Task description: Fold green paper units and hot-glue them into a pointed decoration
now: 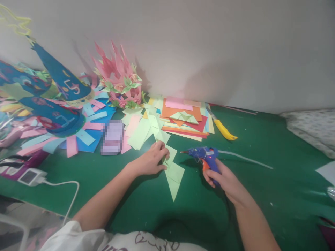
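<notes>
My right hand (222,179) is wrapped round the handle of a blue hot glue gun (202,153) with an orange trigger. Its nozzle points left, towards the green paper but apart from it, and a long translucent glue stick (246,160) sticks out of the back. With fingers curled, my left hand (154,157) grips a chain of folded light green paper (175,176) on the table. The chain's pointed end lies towards me; its far end overlaps loose green sheets (141,134). My fingers hide part of the paper.
Behind lie stacked coloured paper (183,129) and a yellow-handled knife (225,129). A pink paper crown (121,80) and blue cone hats (59,73) stand left. Nearby are a blurred phone (113,137) and a white charger (31,176) with a cable. Patterned cloth (311,125) lies right.
</notes>
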`<state>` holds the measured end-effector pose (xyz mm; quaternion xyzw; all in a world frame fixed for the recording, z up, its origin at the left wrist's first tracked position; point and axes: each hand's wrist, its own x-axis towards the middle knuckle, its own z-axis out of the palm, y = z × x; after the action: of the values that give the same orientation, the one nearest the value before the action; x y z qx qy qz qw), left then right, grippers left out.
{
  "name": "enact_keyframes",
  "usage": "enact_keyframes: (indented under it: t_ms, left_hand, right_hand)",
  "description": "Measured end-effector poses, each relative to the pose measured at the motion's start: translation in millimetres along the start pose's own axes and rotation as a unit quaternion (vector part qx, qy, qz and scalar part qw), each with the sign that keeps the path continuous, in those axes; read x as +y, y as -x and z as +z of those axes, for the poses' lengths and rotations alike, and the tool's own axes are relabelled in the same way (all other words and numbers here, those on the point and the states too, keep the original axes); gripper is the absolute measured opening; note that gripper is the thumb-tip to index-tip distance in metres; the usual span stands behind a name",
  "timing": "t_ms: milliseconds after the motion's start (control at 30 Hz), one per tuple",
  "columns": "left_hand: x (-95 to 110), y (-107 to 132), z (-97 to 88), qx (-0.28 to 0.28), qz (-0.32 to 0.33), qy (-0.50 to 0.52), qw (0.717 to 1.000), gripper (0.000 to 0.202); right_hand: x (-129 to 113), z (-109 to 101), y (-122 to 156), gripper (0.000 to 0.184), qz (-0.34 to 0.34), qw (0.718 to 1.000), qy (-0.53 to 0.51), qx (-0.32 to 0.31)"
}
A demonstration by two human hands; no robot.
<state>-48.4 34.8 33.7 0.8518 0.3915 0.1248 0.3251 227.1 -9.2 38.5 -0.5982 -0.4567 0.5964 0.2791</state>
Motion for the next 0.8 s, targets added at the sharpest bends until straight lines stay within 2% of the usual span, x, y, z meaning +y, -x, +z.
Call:
enact_keyframes:
  t_ms: [67,167,333,600,800]
  left_hand:
    - [-0.5,0.3,-0.2,0.002,-0.002,0.004,1.0,0.027]
    - [-2.0,0.6,-0.3,0.002,-0.002,0.015,1.0,0.027]
    - [-4.3,0.8,-0.1,0.004,-0.003,0.023,1.0,0.026]
    - [-4.2,1.5,-0.1,0.001,-0.01,0.037,0.999,0.024]
    - [-3.8,1.1,-0.5,0.0,-0.007,0.033,0.999,0.025]
  right_hand:
    - [-1.0,4.5,0.5,0.023,0.013,0.999,0.043,-0.017]
    - [-4.0,10.0,0.4,0.028,0.005,0.99,0.144,-0.003]
    - [-9.1,18.4,2.4,0.036,-0.056,0.954,0.291,0.044]
    - [-9.7,25.6,5.9,0.033,-0.107,0.932,0.345,0.012]
    - [-5.2,25.7,6.2,0.031,-0.144,0.912,0.384,0.018]
